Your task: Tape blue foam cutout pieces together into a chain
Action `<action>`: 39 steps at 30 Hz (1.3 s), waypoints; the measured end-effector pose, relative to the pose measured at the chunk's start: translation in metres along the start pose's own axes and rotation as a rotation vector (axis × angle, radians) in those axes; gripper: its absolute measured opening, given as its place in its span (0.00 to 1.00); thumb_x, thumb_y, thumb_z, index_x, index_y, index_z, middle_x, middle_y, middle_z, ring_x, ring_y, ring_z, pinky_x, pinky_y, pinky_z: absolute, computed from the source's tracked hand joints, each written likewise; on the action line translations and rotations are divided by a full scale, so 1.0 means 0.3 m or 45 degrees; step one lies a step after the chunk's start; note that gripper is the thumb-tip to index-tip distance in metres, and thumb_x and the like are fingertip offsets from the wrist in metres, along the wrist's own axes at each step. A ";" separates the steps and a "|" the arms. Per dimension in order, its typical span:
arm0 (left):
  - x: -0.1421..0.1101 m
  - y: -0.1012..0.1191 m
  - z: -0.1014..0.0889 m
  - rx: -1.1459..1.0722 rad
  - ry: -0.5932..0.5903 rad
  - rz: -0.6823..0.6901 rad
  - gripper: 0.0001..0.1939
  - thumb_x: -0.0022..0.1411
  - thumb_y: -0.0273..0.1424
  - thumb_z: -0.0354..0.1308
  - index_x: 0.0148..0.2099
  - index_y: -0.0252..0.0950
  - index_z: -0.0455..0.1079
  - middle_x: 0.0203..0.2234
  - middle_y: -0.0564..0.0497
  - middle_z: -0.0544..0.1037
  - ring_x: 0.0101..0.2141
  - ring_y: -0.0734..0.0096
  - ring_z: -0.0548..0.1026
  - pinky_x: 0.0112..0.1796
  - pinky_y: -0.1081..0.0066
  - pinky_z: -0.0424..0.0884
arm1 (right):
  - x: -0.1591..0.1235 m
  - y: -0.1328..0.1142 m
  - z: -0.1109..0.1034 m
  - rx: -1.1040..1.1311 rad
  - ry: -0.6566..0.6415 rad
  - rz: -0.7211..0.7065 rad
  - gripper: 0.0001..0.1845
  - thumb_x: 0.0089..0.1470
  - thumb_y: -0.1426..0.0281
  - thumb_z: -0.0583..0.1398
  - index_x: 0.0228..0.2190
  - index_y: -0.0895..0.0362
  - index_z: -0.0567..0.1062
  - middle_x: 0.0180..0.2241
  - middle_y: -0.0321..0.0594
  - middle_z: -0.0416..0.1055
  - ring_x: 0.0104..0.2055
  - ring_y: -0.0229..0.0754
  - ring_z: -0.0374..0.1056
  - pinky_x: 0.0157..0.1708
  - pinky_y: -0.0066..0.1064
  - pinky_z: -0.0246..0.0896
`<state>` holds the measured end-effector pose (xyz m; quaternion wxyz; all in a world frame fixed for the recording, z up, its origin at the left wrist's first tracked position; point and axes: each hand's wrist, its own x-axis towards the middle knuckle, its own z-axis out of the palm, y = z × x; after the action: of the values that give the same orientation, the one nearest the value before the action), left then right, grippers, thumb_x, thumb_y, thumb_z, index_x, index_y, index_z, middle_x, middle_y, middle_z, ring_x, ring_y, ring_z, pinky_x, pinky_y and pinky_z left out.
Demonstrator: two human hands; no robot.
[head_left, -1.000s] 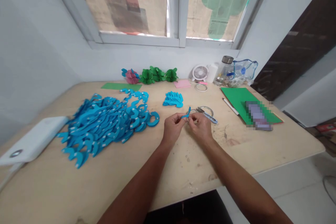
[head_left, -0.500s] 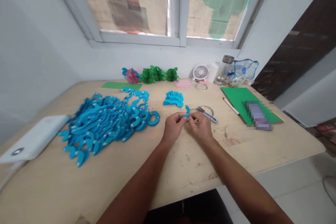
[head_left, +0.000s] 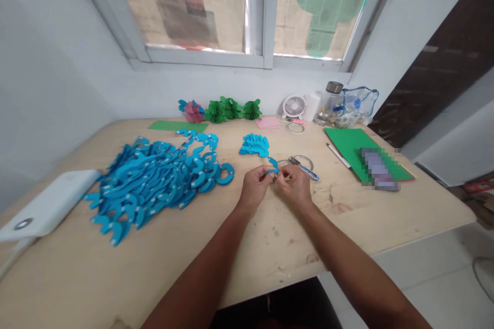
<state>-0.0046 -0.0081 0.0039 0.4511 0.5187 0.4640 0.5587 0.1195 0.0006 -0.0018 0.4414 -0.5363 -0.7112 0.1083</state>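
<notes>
My left hand (head_left: 253,185) and my right hand (head_left: 294,185) meet over the middle of the wooden table (head_left: 200,262). Both pinch a small curved blue paper cutout (head_left: 272,165) between their fingertips. A big heap of blue paper cutouts (head_left: 154,180) lies to the left of my hands. A smaller stack of joined blue cutouts (head_left: 254,145) lies just beyond them. Small scissors with a blue handle (head_left: 306,168) and a tape ring (head_left: 301,160) rest right behind my right hand.
Green paper sheets (head_left: 353,148) and a pen (head_left: 338,155) lie at the right, with a blurred flat object on them. A small fan (head_left: 294,106), a jar (head_left: 331,103), green and pink paper ornaments (head_left: 226,110) line the wall. A white device (head_left: 46,204) sits far left.
The blue cutout has turned slightly between my fingertips and sits lower. My hands have stayed in the same place.
</notes>
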 end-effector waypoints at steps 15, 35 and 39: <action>-0.007 -0.021 -0.001 -0.853 -0.220 -0.461 0.11 0.44 0.28 0.65 0.33 0.30 0.73 0.26 0.49 0.75 0.27 0.75 0.71 0.33 0.73 0.66 | 0.005 0.000 0.009 0.450 -0.107 0.251 0.08 0.44 0.71 0.55 0.20 0.59 0.72 0.18 0.35 0.68 0.20 0.34 0.60 0.22 0.25 0.54; -0.009 -0.002 -0.001 0.288 0.115 0.311 0.08 0.52 0.26 0.55 0.35 0.36 0.75 0.29 0.50 0.77 0.29 0.71 0.72 0.32 0.72 0.67 | 0.026 0.005 -0.020 0.730 -0.149 0.228 0.13 0.52 0.63 0.55 0.35 0.56 0.75 0.31 0.39 0.73 0.33 0.40 0.67 0.34 0.30 0.60; -0.024 0.003 0.003 0.446 0.060 0.479 0.09 0.54 0.26 0.54 0.35 0.38 0.75 0.31 0.48 0.77 0.33 0.69 0.73 0.37 0.70 0.67 | 0.028 0.023 -0.012 0.656 -0.119 0.185 0.15 0.53 0.62 0.54 0.31 0.57 0.77 0.31 0.40 0.74 0.34 0.42 0.67 0.35 0.31 0.59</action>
<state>-0.0032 -0.0153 0.0038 0.2316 0.6531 0.4594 0.5557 0.1266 0.0094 0.0003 0.5212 -0.4503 -0.6394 0.3416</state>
